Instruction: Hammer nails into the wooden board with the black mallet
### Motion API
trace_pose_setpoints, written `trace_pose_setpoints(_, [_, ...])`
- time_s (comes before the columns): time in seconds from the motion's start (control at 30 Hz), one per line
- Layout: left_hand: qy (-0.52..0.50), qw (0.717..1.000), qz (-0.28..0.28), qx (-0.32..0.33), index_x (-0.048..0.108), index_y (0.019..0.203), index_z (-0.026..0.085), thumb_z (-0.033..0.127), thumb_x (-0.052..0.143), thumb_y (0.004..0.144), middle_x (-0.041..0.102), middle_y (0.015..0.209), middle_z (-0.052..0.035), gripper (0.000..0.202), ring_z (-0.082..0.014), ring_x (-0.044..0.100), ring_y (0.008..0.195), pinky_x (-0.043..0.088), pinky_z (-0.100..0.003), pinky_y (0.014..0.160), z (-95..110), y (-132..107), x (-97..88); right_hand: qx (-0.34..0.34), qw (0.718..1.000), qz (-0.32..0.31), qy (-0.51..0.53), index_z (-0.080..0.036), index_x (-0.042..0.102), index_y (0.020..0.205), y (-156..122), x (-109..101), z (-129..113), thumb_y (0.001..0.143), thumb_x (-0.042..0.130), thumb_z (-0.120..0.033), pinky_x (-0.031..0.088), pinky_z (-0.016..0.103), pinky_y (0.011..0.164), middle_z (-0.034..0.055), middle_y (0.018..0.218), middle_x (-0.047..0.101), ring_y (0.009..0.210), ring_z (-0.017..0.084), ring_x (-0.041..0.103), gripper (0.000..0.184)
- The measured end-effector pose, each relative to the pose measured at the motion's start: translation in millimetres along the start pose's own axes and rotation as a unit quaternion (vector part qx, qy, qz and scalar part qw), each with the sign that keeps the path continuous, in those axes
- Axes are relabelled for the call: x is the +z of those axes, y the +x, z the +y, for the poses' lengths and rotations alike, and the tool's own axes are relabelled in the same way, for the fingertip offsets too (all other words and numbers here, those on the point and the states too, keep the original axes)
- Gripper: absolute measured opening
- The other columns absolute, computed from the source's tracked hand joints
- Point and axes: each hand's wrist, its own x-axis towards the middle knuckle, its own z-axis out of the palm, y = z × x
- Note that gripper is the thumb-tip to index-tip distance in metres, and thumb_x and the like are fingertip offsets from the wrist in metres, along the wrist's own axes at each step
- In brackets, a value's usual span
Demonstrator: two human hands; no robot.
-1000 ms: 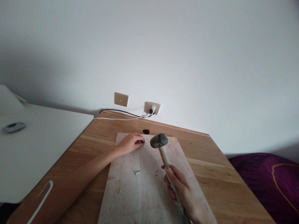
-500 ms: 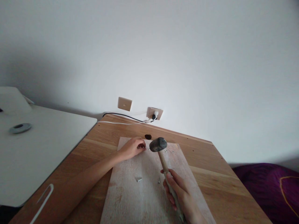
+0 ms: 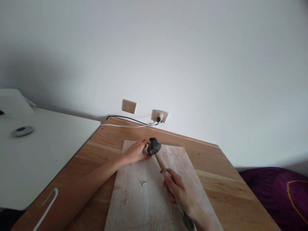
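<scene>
A pale worn board (image 3: pixel 134 202) lies on a wooden desk (image 3: pixel 101 144). My right hand (image 3: pixel 179 194) is wrapped round the wooden handle of a hammer (image 3: pixel 154 147), whose dark head is down at the board's far end, right beside my left fingertips. My left hand (image 3: pixel 135 151) rests at that far end with fingers pinched together on something too small to make out, partly hidden by the hammer head. A small pale nail-like piece (image 3: pixel 143 182) lies loose on the board between my hands.
A white table (image 3: pixel 36 157) with a grey ring (image 3: pixel 22 130) adjoins the desk on the left. Wall sockets (image 3: pixel 158 115) with black and white cables sit behind the desk. A purple cushion (image 3: pixel 279 192) lies at the right.
The hammer head has swung left and down to my left fingertips. My right hand shifted slightly left with it. My left hand stayed in place.
</scene>
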Motion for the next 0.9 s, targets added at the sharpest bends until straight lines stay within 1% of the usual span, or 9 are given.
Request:
trace_pose_setpoints(0.17, [-0.010, 1.000, -0.003, 0.003, 0.069, 0.094, 0.017, 0.034, 0.079, 0.083, 0.060, 0.095, -0.0043, 0.022, -0.0179, 0.059, 0.084, 0.043, -0.027, 0.073, -1.6, 1.1, 0.9, -0.023, 0.998, 0.041, 0.052, -0.017, 0.053, 0.118, -7.9, -5.4, -5.9, 0.082, 0.058, -0.080, 0.030, 0.019, 0.037, -0.0041, 0.071, 0.047, 0.045, 0.006, 0.039, 0.073])
trace_pose_setpoints(0.27, [-0.024, 1.000, 0.006, 0.012, 0.070, 0.085, 0.015, 0.025, 0.075, 0.086, 0.060, 0.088, -0.0033, 0.011, -0.0152, 0.058, 0.077, 0.040, -0.026, 0.069, 0.1, 2.9, 0.2, -0.011, 0.997, 0.050, 0.062, -0.017, 0.055, 0.119, -11.1, -7.1, -6.6, 0.079, 0.061, -0.080, 0.028, 0.019, 0.037, -0.0034, 0.070, 0.049, 0.044, 0.007, 0.039, 0.075])
trace_pose_setpoints(0.37, [-0.030, 0.999, -0.001, 0.034, 0.073, 0.083, 0.015, 0.014, 0.072, 0.086, 0.063, 0.085, -0.0034, 0.003, -0.0149, 0.059, 0.077, 0.040, -0.025, 0.071, 2.0, 4.6, -0.5, 0.006, 0.997, 0.054, 0.059, -0.016, 0.057, 0.119, -11.1, -7.2, -4.0, 0.077, 0.063, -0.080, 0.029, 0.020, 0.037, -0.0025, 0.070, 0.050, 0.044, 0.007, 0.039, 0.077])
trace_pose_setpoints(0.43, [-0.030, 0.999, -0.016, 0.042, 0.075, 0.086, 0.016, 0.013, 0.069, 0.088, 0.065, 0.087, -0.0043, 0.007, -0.0153, 0.061, 0.079, 0.041, -0.026, 0.073, 2.6, 4.7, -1.0, -0.004, 0.997, 0.059, 0.057, -0.015, 0.057, 0.120, -13.1, -7.8, -6.9, 0.078, 0.063, -0.079, 0.029, 0.019, 0.037, -0.0032, 0.069, 0.049, 0.044, 0.007, 0.039, 0.077])
trace_pose_setpoints(0.5, [-0.020, 0.999, -0.025, 0.038, 0.076, 0.099, 0.017, 0.017, 0.069, 0.089, 0.065, 0.094, -0.0055, 0.013, -0.0164, 0.062, 0.082, 0.043, -0.026, 0.075, 2.9, 4.0, -1.6, -0.025, 0.996, 0.064, 0.061, -0.016, 0.056, 0.123, -17.0, -8.8, -14.4, 0.080, 0.063, -0.078, 0.028, 0.019, 0.037, -0.0039, 0.069, 0.048, 0.044, 0.006, 0.039, 0.076])
trace_pose_setpoints(0.6, [-0.002, 1.000, -0.024, 0.011, 0.067, 0.125, 0.019, 0.027, 0.079, 0.082, 0.062, 0.110, -0.0074, 0.046, -0.0189, 0.062, 0.090, 0.046, -0.029, 0.079, 3.9, 2.1, -2.7, -0.053, 0.994, 0.063, 0.073, -0.017, 0.052, 0.125, -20.6, -8.8, -25.3, 0.083, 0.061, -0.078, 0.028, 0.019, 0.037, -0.0045, 0.071, 0.047, 0.044, 0.006, 0.039, 0.075])
trace_pose_setpoints(0.67, [0.001, 1.000, -0.025, 0.002, 0.064, 0.129, 0.019, 0.032, 0.083, 0.077, 0.060, 0.115, -0.0085, 0.057, -0.0208, 0.061, 0.095, 0.047, -0.031, 0.083, 4.8, 1.2, -3.3, -0.059, 0.995, 0.050, 0.067, -0.017, 0.051, 0.124, -17.9, -6.8, -25.1, 0.085, 0.059, -0.076, 0.029, 0.019, 0.038, -0.0045, 0.071, 0.047, 0.044, 0.006, 0.039, 0.072])
trace_pose_setpoints(0.8, [-0.009, 1.000, -0.016, 0.010, 0.066, 0.118, 0.017, 0.029, 0.084, 0.075, 0.062, 0.114, -0.0097, 0.048, -0.0244, 0.060, 0.102, 0.046, -0.034, 0.089, 4.6, 1.0, -2.9, -0.019, 1.000, 0.008, 0.016, -0.016, 0.055, 0.113, -5.1, -0.6, -7.6, 0.084, 0.056, -0.079, 0.031, 0.019, 0.037, -0.0035, 0.071, 0.048, 0.046, 0.007, 0.041, 0.069])
trace_pose_setpoints(0.9, [-0.016, 1.000, -0.001, 0.014, 0.068, 0.107, 0.016, 0.026, 0.080, 0.079, 0.063, 0.106, -0.0082, 0.032, -0.0227, 0.060, 0.097, 0.045, -0.031, 0.084, 3.0, 1.7, -1.8, 0.003, 1.000, 0.010, 0.015, -0.017, 0.055, 0.110, -2.6, 0.6, 2.1, 0.081, 0.056, -0.081, 0.030, 0.019, 0.036, -0.0036, 0.071, 0.048, 0.046, 0.007, 0.040, 0.071])
